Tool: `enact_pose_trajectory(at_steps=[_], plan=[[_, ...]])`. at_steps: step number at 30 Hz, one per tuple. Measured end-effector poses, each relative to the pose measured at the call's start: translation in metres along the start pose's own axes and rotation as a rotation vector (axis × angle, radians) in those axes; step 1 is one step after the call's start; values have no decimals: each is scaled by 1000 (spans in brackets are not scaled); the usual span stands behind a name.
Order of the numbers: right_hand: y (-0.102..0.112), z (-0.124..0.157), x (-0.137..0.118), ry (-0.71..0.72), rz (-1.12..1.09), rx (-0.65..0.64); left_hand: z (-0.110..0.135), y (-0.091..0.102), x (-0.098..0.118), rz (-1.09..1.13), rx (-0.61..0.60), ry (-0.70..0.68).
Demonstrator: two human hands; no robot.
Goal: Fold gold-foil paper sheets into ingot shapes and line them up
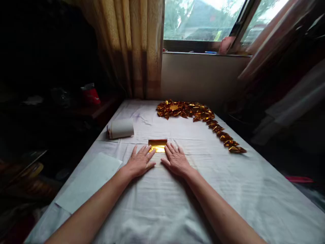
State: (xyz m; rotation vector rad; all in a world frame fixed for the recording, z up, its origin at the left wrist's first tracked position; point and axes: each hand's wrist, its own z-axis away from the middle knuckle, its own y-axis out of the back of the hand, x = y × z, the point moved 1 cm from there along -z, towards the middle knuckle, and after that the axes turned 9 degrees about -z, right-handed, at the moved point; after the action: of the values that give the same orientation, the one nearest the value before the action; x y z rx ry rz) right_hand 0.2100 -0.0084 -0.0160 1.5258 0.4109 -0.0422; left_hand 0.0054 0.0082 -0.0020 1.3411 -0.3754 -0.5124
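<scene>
A small piece of shiny gold foil paper [157, 146] lies on the white cloth, its far edge darker and apparently folded or curled up. My left hand [140, 161] rests flat with fingers stretched, the fingertips touching the foil's left near corner. On the other side, my right hand [176, 159] lies palm down, fingers spread, its fingertips at the foil's right near corner. Farther back, a curved row of folded gold foil pieces [188, 109] runs along the far edge and down the right side.
The table [228, 203] is covered with a wrinkled white cloth. A white roll [122, 128] lies at the left, and a pale sheet [88, 179] lies nearer me, partly behind my left forearm. A red container [90, 95] stands on a dark surface beyond the left edge. A curtain [137, 47] hangs behind.
</scene>
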Motion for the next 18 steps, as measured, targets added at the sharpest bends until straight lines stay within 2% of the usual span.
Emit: enact_pose_trajectory(at_steps=[4, 7, 11, 18], plan=[[0, 6, -5, 143, 5, 47, 0, -6, 2, 5, 64, 23], [1, 9, -12, 223, -21, -9, 0, -10, 2, 8, 129, 33], [4, 15, -12, 179, -26, 0, 1, -13, 2, 5, 164, 26], [7, 22, 4, 131, 24, 160, 3, -11, 5, -4, 192, 22]])
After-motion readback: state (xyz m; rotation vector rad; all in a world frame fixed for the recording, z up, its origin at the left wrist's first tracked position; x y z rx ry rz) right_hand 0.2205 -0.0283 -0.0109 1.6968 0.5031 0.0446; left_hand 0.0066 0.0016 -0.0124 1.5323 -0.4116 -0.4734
